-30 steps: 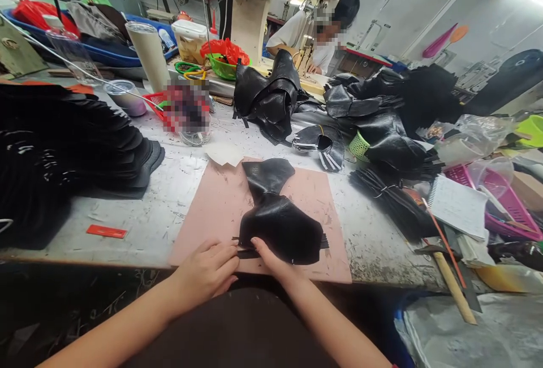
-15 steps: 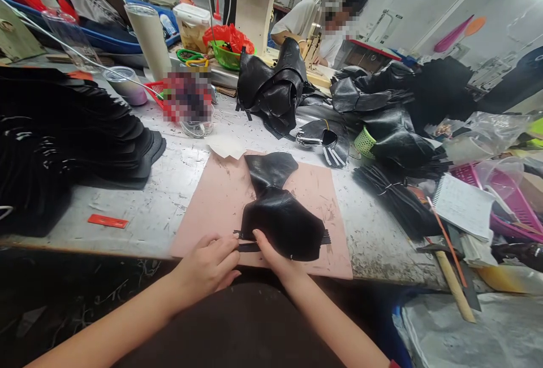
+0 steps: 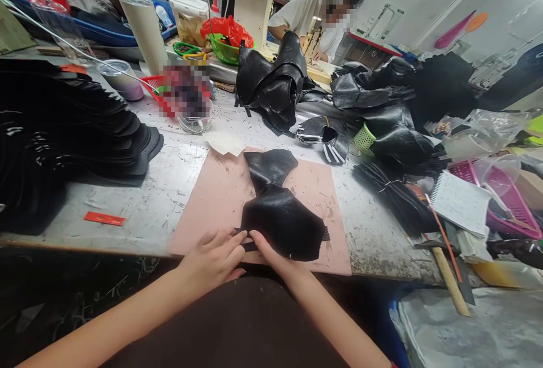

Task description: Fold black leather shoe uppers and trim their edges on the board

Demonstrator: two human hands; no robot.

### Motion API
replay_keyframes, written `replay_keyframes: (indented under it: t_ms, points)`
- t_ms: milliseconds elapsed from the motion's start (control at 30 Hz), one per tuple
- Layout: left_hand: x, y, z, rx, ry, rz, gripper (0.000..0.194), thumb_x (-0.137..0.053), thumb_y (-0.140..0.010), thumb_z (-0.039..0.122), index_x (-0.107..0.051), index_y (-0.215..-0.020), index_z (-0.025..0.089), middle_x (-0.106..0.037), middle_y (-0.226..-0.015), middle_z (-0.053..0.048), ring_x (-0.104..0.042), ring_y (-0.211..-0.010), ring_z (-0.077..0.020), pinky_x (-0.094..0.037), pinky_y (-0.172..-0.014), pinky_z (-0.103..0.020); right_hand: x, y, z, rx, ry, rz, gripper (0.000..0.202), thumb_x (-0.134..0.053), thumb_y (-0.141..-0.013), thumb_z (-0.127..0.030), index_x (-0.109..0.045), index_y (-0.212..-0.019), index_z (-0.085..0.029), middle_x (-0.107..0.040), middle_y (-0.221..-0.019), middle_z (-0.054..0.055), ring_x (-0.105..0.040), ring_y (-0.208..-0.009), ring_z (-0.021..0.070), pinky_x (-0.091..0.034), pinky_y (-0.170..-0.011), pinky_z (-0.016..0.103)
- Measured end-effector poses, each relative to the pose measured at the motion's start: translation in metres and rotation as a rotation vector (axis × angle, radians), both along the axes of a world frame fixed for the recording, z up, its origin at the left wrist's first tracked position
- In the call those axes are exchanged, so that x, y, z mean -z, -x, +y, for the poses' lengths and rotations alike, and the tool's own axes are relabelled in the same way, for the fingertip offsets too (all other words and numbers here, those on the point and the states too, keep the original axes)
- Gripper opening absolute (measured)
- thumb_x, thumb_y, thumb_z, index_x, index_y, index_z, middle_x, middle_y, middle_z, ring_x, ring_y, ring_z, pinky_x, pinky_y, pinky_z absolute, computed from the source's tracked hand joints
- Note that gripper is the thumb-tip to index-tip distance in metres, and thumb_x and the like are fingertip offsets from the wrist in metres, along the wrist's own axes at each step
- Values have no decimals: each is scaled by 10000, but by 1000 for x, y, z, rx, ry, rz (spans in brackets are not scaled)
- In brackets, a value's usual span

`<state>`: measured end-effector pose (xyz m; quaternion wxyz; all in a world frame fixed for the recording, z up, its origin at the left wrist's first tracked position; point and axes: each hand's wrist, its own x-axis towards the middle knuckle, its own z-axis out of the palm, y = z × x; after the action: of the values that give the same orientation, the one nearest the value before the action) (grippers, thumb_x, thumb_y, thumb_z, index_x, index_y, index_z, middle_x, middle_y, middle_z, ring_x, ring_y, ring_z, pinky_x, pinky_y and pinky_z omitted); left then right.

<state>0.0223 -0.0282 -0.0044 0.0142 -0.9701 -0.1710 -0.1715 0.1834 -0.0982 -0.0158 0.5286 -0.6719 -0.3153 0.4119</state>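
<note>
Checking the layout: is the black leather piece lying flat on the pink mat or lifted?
Flat: the black leather piece rests spread on the pink mat.

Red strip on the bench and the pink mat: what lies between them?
In the head view, only bare, scuffed grey bench separates the red strip from the pink mat; nothing stands there.

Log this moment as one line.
left hand: pressing thin black strap | right hand: on glossy black leather piece | surface: pink cutting mat
</note>
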Motion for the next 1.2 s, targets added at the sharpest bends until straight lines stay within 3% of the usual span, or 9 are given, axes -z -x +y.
replay_keyframes:
  t_ms: [200,300,433,567,767,933,1067,1200]
  points:
    - [-7,-6,2,0,-19,-12,198,-411,-843,334,-524,-746,204,-672,-993,-34,-534,-854,-223,-271,-757,-340,-17,-13,0,95,63,-341,325,-606,-692,-400,-668,-941,-201,-655,-1008,73,-544,-1045,265,-363,-998,446]
    - [-1,-7,0,-37,20,-8,238,-373,-862,350,-553,-925,208,-657,-982,-43,-524,-835,-231,-264,-748,-345,-15,-14,-1,112,-32,-455,331,-601,-699,-377,-668,-954,-178,-653,-1006,89,-525,-1072,281,-337,-1024,443]
    - [8,-9,-3,-78,82,-33,413,-366,-858,461,-476,-1176,221,-626,-1016,-56,-514,-851,-245,-268,-771,-358,-2,-15,-4,73,-71,-621,309,-582,-723,-377,-664,-950,-185,-660,-986,89,-558,-1012,275,-330,-1024,449]
    - [7,-15,-3,-80,8,27,437,-327,-864,486,-515,-1139,203,-628,-927,-57,-500,-819,-244,-272,-751,-374,3,-18,-7,13,-46,-655,285,-546,-754,-375,-668,-930,-188,-668,-947,82,-582,-963,260,-369,-995,421]
    - [4,-25,-2,-52,-104,78,528,-365,-812,583,-548,-1096,177,-587,-765,-47,-476,-747,-241,-278,-723,-386,-11,-20,-5,-149,-33,-631,242,-501,-769,-351,-684,-815,-199,-672,-821,81,-604,-864,267,-418,-922,426]
    - [0,-30,0,-20,-103,127,486,-484,-773,557,-573,-1075,187,-604,-764,-40,-506,-746,-221,-304,-715,-358,-18,-27,-14,-39,-42,-629,303,-616,-686,-371,-660,-928,-195,-660,-942,80,-571,-962,273,-376,-970,429]
    - [-3,-34,1,82,-85,160,467,-514,-773,527,-601,-1040,154,-639,-952,-90,-544,-821,-217,-346,-716,-318,-22,-39,-28,67,-70,-667,346,-578,-728,-325,-616,-1029,-158,-645,-987,107,-586,-943,264,-441,-888,419]
    - [0,-37,0,91,-131,99,547,-509,-755,564,-599,-1060,119,-646,-988,-130,-556,-824,-233,-358,-730,-327,-25,-49,-33,40,-82,-695,369,-575,-740,-296,-579,-1076,-142,-641,-983,121,-592,-926,253,-472,-834,400]
